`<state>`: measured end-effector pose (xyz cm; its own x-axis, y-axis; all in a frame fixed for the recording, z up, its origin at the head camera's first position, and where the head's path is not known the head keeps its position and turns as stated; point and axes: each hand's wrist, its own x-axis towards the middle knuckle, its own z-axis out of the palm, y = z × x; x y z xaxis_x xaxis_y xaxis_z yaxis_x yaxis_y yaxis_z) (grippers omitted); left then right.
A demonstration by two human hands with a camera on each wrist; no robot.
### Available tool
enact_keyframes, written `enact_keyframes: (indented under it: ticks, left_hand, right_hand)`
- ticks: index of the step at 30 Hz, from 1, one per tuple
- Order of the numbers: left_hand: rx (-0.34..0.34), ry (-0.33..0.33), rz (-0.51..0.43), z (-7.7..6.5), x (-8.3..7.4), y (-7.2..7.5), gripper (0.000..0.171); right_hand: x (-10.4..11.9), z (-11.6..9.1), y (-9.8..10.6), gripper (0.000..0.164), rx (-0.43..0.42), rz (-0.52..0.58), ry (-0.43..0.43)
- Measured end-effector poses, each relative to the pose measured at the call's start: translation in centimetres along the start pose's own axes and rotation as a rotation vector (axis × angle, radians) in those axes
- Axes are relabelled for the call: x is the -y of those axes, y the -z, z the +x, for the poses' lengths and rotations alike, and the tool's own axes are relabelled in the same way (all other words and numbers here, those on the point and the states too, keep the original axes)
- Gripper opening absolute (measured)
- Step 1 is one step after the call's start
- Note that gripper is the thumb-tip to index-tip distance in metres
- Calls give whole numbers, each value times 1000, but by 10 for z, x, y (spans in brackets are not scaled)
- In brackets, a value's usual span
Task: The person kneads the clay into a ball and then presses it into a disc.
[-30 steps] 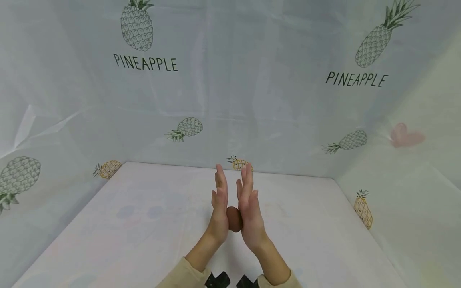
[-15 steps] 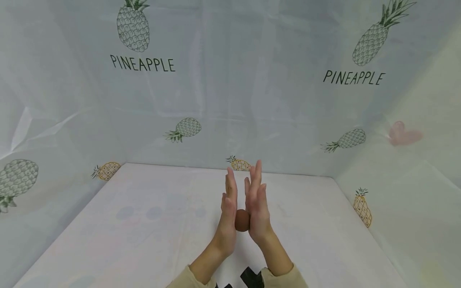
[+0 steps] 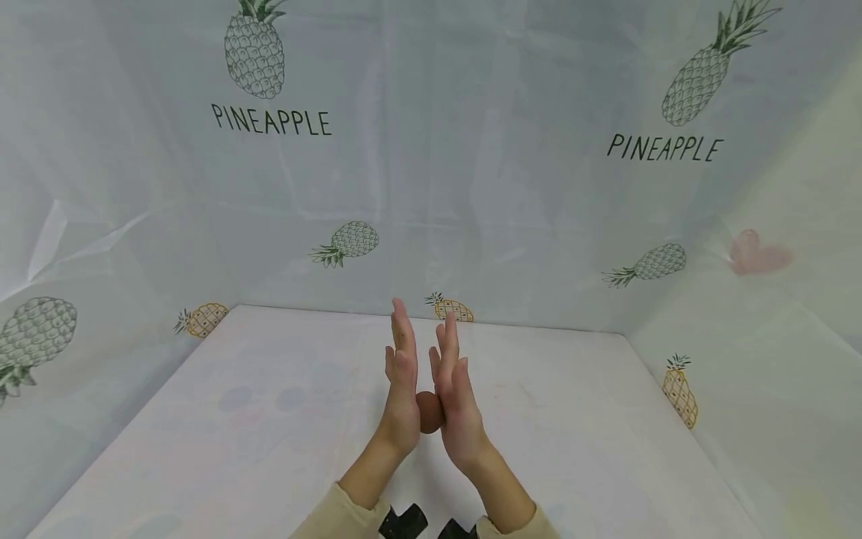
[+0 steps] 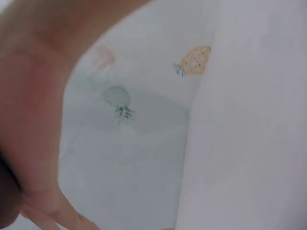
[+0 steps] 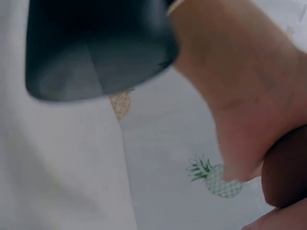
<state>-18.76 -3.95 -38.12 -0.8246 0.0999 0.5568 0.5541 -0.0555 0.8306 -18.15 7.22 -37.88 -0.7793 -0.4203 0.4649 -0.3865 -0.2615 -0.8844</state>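
Between my two upright palms sits a smooth brown ball [image 3: 429,412], possibly of clay, in the head view. My left hand [image 3: 402,400] presses its left side, fingers straight and pointing up and away. From the other side the flat palm of my right hand [image 3: 460,415] touches it, also with straight fingers. Both hands are held over the white table, with the ball near the heels of the palms. Part of the brown ball [image 4: 7,199] shows at the lower left edge of the left wrist view. In the right wrist view, the brown ball [image 5: 288,167] is cut off by the right edge.
A pale tabletop [image 3: 289,449] spreads below the hands. Behind and beside it hangs a whitish sheet [image 3: 458,187] printed with pineapples. Black devices [image 3: 404,521] sit at both wrists by the beige sleeves [image 3: 340,516]. A dark blurred device [image 5: 96,52] fills the top of the right wrist view.
Both hands and the ball shifted right by half a second ago, then back left past where they started. The ball looked oval at first and rounder since. The palms have stayed against it.
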Motion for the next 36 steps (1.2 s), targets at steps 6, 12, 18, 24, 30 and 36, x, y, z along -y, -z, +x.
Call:
enact_keyframes:
  ticks: [6, 12, 18, 24, 30, 36]
  left_hand:
    - [2, 52, 25, 1, 5, 1, 67]
    - [54, 48, 50, -6, 13, -14, 66]
    - [102, 33, 78, -15, 20, -28, 64]
    - [107, 5, 23, -20, 15, -30, 60]
    - [103, -40, -18, -20, 2, -24, 61]
    - [73, -63, 2, -10, -1, -14, 68]
  right_hand:
    - [10, -2, -1, 63, -33, -37, 46]
    - [19, -5, 12, 66, -108, -26, 41]
    - [25, -3, 25, 68, -150, -20, 71]
    - [17, 2, 27, 65, -142, -7, 26]
    - [5, 4, 24, 65, -101, 40, -21]
    - [-5, 2, 15, 62, -21, 45, -44]
